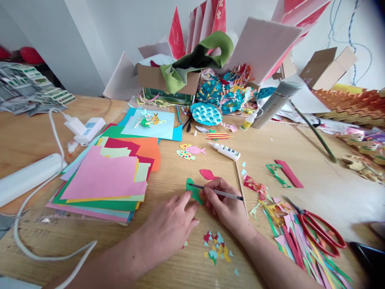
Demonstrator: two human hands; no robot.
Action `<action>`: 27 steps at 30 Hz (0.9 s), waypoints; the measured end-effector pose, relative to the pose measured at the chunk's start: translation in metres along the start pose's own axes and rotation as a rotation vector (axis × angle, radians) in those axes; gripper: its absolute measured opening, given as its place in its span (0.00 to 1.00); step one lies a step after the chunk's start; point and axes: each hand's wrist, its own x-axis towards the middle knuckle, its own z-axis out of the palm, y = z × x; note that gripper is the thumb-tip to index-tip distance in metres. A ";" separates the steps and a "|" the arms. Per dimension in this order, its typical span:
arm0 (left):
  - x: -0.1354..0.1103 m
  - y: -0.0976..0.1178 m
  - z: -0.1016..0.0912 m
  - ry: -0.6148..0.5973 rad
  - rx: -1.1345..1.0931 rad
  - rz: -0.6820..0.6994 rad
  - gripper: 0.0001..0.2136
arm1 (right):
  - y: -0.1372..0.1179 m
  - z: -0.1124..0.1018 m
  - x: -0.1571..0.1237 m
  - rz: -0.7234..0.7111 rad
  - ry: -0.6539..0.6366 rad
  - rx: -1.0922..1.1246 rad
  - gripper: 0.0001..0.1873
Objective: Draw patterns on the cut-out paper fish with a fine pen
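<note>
My right hand (225,202) is closed around a pen (224,193), whose tip touches the upper part of a green paper fish (192,189) on the table. My left hand (172,220) lies flat beside it, its fingertips at the fish's left edge and its fingers apart. Just above the right hand lies a red paper fish (208,174). Farther back is a group of decorated fish, among them a pink dotted one (196,150) and a white one with coloured spots (185,155). Small paper scraps (218,247) are scattered below my hands.
A stack of coloured paper (102,176) is on the left, with a white cable (19,224) nearby. Red-handled scissors (321,233) rest on paper strips (300,249) at the right. A white glue bottle (227,151) and thin wooden stick (240,186) lie beyond my right hand.
</note>
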 end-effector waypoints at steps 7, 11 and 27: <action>0.000 0.001 -0.001 -0.011 0.002 -0.008 0.12 | 0.002 0.001 0.001 0.027 -0.008 0.006 0.21; 0.000 0.001 0.000 -0.010 0.004 -0.006 0.12 | 0.002 0.002 0.001 0.023 -0.003 -0.009 0.21; -0.001 0.005 -0.002 -0.054 0.034 -0.013 0.13 | 0.002 0.001 0.001 0.020 -0.020 -0.029 0.19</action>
